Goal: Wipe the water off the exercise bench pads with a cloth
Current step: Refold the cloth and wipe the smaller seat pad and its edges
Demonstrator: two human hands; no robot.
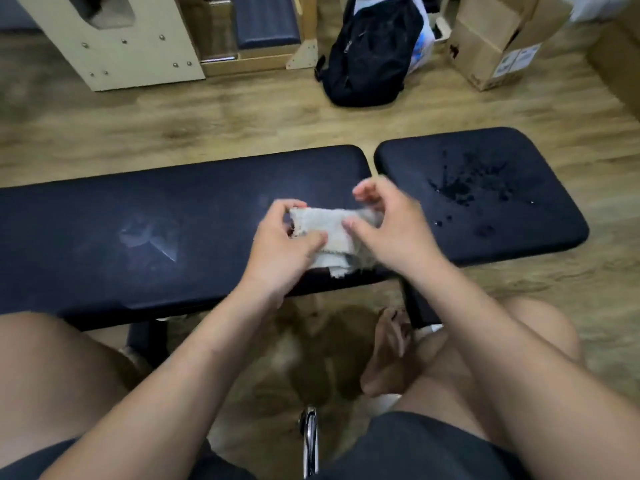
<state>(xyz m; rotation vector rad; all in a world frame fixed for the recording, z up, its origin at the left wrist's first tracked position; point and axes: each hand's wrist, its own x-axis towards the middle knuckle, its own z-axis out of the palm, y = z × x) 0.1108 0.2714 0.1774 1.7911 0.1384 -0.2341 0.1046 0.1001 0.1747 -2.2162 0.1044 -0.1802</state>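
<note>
Left hand (pixel 284 244) and right hand (pixel 391 233) pinch opposite ends of the cloth (pixel 332 230), judged light and limp; bunch it into one palm to wipe the water (pixel 464 188) right of the grip.

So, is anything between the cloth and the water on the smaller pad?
Nothing visible. The left hand and right hand hold the cloth over the long pad; only the pads' gap separates it from the water.
</note>
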